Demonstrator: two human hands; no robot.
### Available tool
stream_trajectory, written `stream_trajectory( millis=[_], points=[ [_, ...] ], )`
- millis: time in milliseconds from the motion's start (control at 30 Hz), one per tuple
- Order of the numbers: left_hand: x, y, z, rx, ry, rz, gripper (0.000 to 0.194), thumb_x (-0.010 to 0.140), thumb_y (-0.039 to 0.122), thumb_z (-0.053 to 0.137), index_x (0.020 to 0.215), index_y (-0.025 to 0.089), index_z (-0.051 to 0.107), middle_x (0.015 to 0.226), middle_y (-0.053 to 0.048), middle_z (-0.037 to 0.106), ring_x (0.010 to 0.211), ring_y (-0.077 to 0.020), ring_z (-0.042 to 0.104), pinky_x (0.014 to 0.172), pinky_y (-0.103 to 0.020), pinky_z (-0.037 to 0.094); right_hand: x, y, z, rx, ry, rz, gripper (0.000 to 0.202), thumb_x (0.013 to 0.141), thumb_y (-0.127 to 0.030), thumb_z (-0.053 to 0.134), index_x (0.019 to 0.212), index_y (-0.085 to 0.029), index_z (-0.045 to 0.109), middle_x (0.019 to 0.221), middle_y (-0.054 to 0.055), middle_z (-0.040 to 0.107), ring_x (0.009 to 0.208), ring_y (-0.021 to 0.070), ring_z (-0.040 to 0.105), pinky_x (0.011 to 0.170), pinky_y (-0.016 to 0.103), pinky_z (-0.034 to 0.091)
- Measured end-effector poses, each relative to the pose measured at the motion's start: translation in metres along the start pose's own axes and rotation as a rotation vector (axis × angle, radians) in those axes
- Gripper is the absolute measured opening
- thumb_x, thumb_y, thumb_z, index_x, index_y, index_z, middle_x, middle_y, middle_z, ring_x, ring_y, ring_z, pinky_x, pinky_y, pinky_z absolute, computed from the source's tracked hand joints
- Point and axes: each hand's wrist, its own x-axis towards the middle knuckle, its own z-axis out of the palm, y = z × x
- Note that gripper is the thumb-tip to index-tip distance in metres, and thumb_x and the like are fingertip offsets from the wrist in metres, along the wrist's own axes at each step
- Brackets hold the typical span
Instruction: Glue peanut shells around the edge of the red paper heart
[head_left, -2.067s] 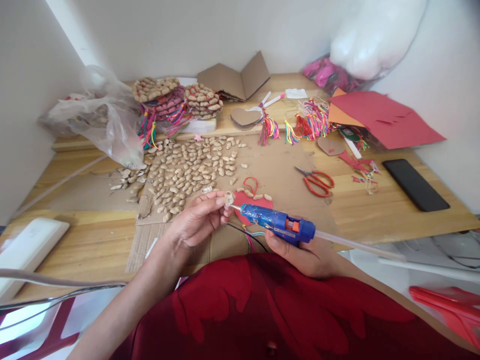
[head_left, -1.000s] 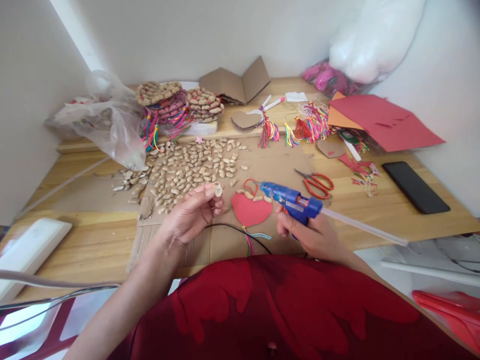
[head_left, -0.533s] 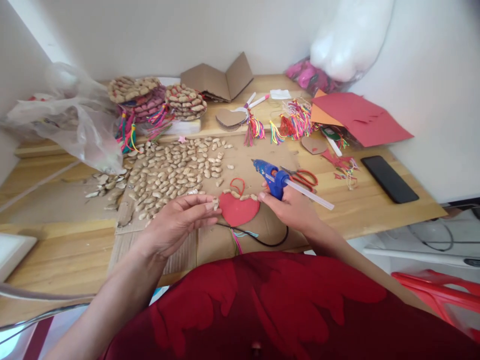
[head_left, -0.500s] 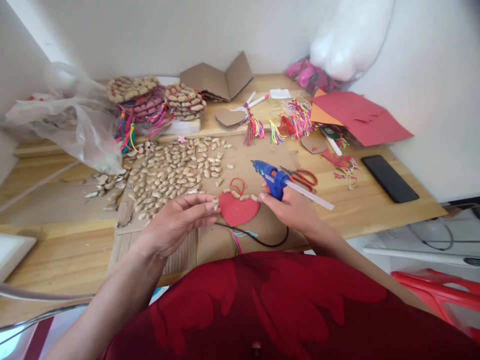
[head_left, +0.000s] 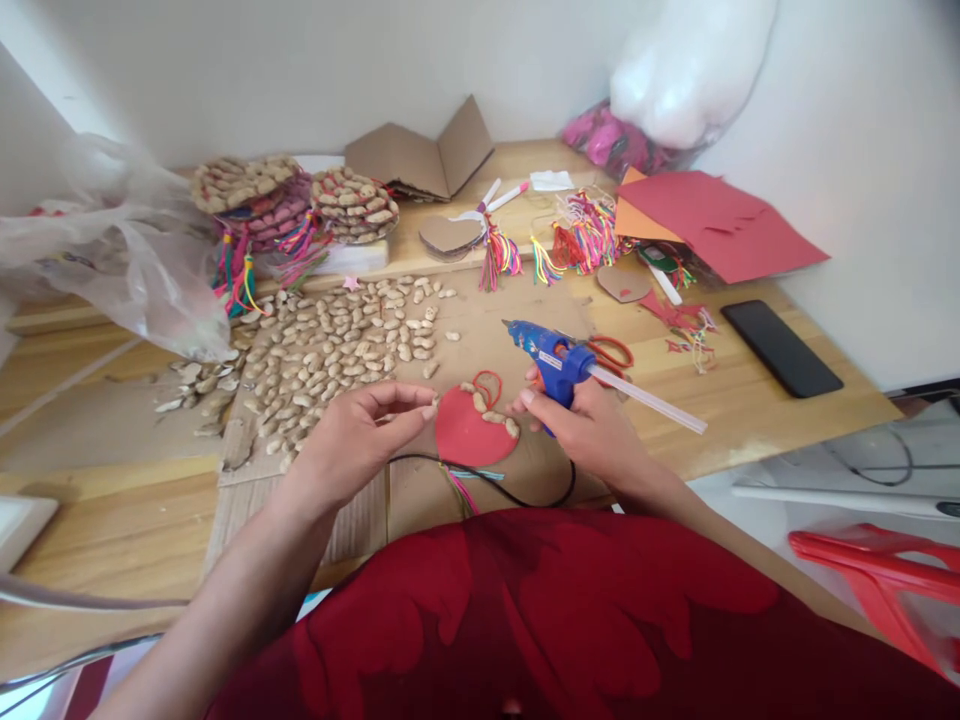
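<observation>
The red heart (head_left: 471, 437) has turned; left fingers (head_left: 409, 424) pinch a peanut (head_left: 435, 401), right fingers (head_left: 543, 406) grip a glue gun (head_left: 553, 360).

The garment (head_left: 480, 620) is patterned in two reds

A black phone (head_left: 782, 348) lies on the wooden table (head_left: 739, 415).

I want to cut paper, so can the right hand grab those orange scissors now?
Probably not without letting go first: the right hand holds the blue glue gun, which partly covers the orange scissors.
</observation>
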Motion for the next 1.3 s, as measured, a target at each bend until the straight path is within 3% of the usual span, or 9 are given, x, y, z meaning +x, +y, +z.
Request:
stream_trajectory(
  millis=[167, 367, 500, 633, 767, 1000, 1200, 1300],
  points=[
    [0.011, 0.002, 0.014, 0.17, 0.073, 0.245, 0.013, 0.068, 0.02, 0.093, 0.077, 0.021, 0.084, 0.088, -0.005, 0.078, 0.077, -0.0187, 0.067, 0.063, -0.023, 0.047, 0.005, -0.005, 0.017, 0.287, -0.164, 0.034, 0.017, 0.091, -0.036, 0.068, 0.087, -0.025, 0.055, 0.08, 0.001, 0.069, 0.082, 0.0211, 0.074, 0.08, 0.037, 0.06],
    [0.016, 0.003, 0.024, 0.749, 0.112, 0.371, 0.009, 0.082, 0.025, 0.075, 0.087, 0.022, 0.081, 0.1, -0.006, 0.079, 0.097, -0.0258, 0.072, 0.089, -0.035, 0.055, 0.007, 0.002, 0.025, 0.404, -0.166, 0.095, 0.019, 0.088, -0.039, 0.072, 0.082, -0.027, 0.058, 0.085, 0.002, 0.071, 0.078, 0.0215, 0.073, 0.077, 0.038, 0.062],
    [0.019, 0.003, 0.029, 0.979, 0.111, 0.408, 0.014, 0.087, 0.025, 0.068, 0.092, 0.02, 0.08, 0.102, -0.008, 0.077, 0.098, -0.0259, 0.073, 0.091, -0.036, 0.057, 0.008, -0.005, 0.016, 0.368, -0.143, 0.072, 0.019, 0.089, -0.042, 0.072, 0.084, -0.028, 0.059, 0.081, 0.002, 0.072, 0.079, 0.023, 0.073, 0.072, 0.037, 0.06],
    [0.022, 0.003, 0.031, 1.024, 0.096, 0.447, 0.014, 0.087, 0.022, 0.065, 0.092, 0.02, 0.078, 0.101, -0.008, 0.076, 0.097, -0.0255, 0.073, 0.091, -0.036, 0.058, 0.017, -0.014, 0.006, 0.159, -0.108, 0.022, 0.018, 0.094, -0.04, 0.069, 0.081, -0.028, 0.062, 0.076, 0.003, 0.071, 0.075, 0.0231, 0.07, 0.067, 0.036, 0.058],
    [0.023, 0.0, 0.032, 1.019, 0.089, 0.47, 0.013, 0.087, 0.021, 0.065, 0.09, 0.02, 0.077, 0.101, -0.008, 0.076, 0.096, -0.0248, 0.073, 0.091, -0.036, 0.058, 0.025, -0.015, 0.005, 0.08, -0.078, -0.031, 0.012, 0.095, -0.034, 0.065, 0.085, -0.028, 0.064, 0.085, 0.003, 0.074, 0.082, 0.0226, 0.07, 0.078, 0.037, 0.059],
    [0.023, 0.0, 0.03, 1.047, 0.09, 0.46, 0.015, 0.09, 0.024, 0.064, 0.092, 0.02, 0.078, 0.105, -0.008, 0.077, 0.1, -0.0263, 0.073, 0.093, -0.038, 0.058, 0.008, -0.019, 0.003, 0.055, 0.049, -0.012, 0.014, 0.099, -0.041, 0.061, 0.094, -0.028, 0.067, 0.102, 0.007, 0.077, 0.099, 0.0261, 0.073, 0.086, 0.04, 0.062],
    [0.024, 0.009, 0.037, 1.185, 0.065, 0.372, 0.016, 0.091, 0.022, 0.064, 0.097, 0.016, 0.078, 0.102, -0.011, 0.074, 0.102, -0.0306, 0.073, 0.094, -0.042, 0.059, 0.008, -0.019, 0.006, 0.117, -0.142, 0.07, 0.013, 0.097, -0.04, 0.064, 0.098, -0.028, 0.068, 0.113, 0.007, 0.08, 0.111, 0.0272, 0.076, 0.104, 0.047, 0.061],
    [0.025, 0.015, 0.04, 1.23, 0.032, 0.325, 0.018, 0.094, 0.023, 0.063, 0.1, 0.014, 0.078, 0.104, -0.012, 0.074, 0.103, -0.0321, 0.072, 0.095, -0.044, 0.059, 0.014, -0.012, 0.012, 0.169, -0.162, 0.082, 0.013, 0.096, -0.039, 0.066, 0.104, -0.029, 0.069, 0.125, 0.008, 0.078, 0.119, 0.0283, 0.074, 0.111, 0.05, 0.056]
  ],
)
